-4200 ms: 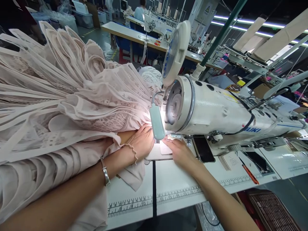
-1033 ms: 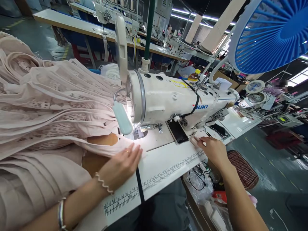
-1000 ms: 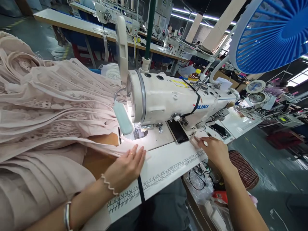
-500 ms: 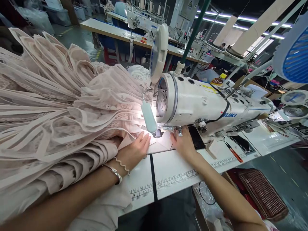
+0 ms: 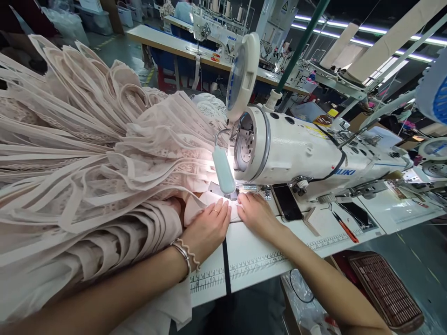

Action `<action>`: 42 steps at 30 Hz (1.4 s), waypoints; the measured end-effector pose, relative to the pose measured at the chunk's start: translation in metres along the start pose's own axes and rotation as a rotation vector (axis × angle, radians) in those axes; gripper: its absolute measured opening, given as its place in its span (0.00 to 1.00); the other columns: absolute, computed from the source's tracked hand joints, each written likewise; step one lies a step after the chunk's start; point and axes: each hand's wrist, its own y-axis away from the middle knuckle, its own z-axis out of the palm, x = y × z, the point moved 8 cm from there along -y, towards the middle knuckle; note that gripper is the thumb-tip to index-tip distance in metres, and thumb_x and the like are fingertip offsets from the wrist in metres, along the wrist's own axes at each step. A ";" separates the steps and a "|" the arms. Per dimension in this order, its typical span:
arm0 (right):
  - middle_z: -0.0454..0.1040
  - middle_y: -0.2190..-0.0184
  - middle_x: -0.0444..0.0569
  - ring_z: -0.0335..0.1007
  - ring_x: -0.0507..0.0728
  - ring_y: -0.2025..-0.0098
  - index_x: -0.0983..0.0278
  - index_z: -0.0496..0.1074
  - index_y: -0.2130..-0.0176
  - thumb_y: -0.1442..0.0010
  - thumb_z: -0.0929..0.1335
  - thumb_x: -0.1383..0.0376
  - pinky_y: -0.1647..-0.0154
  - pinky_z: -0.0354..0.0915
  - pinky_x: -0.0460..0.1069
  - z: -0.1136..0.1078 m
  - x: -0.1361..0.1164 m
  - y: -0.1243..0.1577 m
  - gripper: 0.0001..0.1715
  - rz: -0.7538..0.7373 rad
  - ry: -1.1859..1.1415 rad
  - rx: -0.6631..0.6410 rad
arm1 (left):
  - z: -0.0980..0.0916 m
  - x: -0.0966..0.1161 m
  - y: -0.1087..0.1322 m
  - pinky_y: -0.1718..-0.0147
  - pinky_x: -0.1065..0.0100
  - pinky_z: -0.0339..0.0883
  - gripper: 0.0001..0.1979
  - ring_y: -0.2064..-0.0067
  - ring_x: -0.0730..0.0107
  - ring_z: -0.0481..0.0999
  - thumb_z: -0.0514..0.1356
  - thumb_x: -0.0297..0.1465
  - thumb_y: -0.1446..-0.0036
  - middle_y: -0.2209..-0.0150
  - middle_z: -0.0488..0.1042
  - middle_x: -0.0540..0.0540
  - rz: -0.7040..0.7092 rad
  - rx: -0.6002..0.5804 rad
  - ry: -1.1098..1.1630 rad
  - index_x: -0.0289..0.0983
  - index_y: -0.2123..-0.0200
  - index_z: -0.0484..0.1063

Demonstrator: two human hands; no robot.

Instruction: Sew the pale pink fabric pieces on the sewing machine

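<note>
Beside the needle area of a white sewing machine (image 5: 289, 149), both hands rest on a pale pink fabric piece (image 5: 195, 207). My left hand (image 5: 209, 225), with a ring and bracelets at the wrist, has its fingers bent together over the fabric; its thumb is hidden. Just right of the presser area, my right hand (image 5: 257, 213) is closed at the fabric's right edge, fingertips curled near the other hand's. A small lit lamp (image 5: 224, 170) hangs over the spot and partly hides the needle. Lace-trimmed pale pink garments (image 5: 150, 135) are heaped at the left.
A black phone (image 5: 287, 203) lies right of my right hand. Farther right are orange-handled tweezers (image 5: 345, 228) and a dark tray (image 5: 356, 214). A ruler strip (image 5: 254, 266) runs along the table's front. A round clear-faced disc (image 5: 241, 77) rises above the machine head.
My right hand has moved left and toward me from beside the presser foot, uncovering the phone. My left hand has come nearer to it along the fabric. The view has shifted slightly.
</note>
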 end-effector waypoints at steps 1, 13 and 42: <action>0.71 0.70 0.49 0.64 0.57 0.67 0.63 0.66 0.64 0.37 0.60 0.69 0.65 0.58 0.49 0.002 0.001 -0.004 0.06 0.028 -0.091 0.004 | 0.001 -0.003 0.000 0.48 0.57 0.70 0.20 0.45 0.51 0.74 0.47 0.17 0.40 0.47 0.74 0.29 0.006 0.003 0.026 0.21 0.47 0.69; 0.71 0.75 0.44 0.64 0.54 0.71 0.61 0.65 0.72 0.39 0.61 0.64 0.67 0.59 0.47 0.009 0.015 -0.005 0.10 0.229 -0.595 0.105 | 0.004 -0.010 0.005 0.44 0.57 0.67 0.23 0.39 0.57 0.68 0.45 0.15 0.41 0.45 0.73 0.37 -0.116 0.015 0.298 0.28 0.45 0.68; 0.76 0.52 0.55 0.71 0.59 0.51 0.65 0.70 0.47 0.37 0.57 0.77 0.48 0.67 0.54 0.004 -0.015 0.005 0.24 -0.259 0.039 0.164 | -0.010 0.000 -0.011 0.51 0.59 0.67 0.18 0.52 0.58 0.76 0.46 0.17 0.39 0.55 0.77 0.35 -0.049 0.123 0.069 0.24 0.53 0.72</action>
